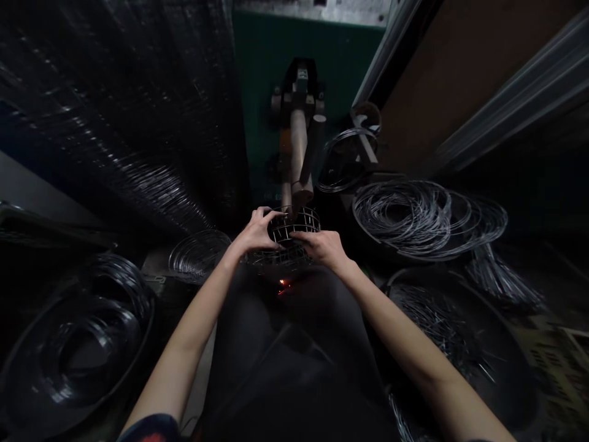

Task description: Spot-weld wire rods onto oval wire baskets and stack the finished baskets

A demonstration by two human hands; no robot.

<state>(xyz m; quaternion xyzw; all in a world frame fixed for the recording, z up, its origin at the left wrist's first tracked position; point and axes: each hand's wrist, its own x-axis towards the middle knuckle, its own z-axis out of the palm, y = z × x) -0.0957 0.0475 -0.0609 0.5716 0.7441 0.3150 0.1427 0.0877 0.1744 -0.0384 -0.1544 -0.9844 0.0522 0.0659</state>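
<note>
Gripping the wire basket (291,236) mid-frame, we clasped it with left hand (256,233) and right hand (323,245) beneath the welder arm (300,153).

Wire rings (427,218) heaped on my right, short wire pieces (437,325) nearer me, a big wire coil (83,344) on my left, a green machine (271,73) straight ahead

We see a wire basket (292,230) of dark grey metal at the centre of the frame, its bars crossing in a grid. The machine panel (262,92) above it is deep green, and the arm (299,147) on it is dull tan. An orange spark (283,283) glows just below the basket. The wire rings (405,218) at right are silver-grey, the coils (78,344) at lower left black. The crate (561,362) at lower right is beige and latticed.
</note>
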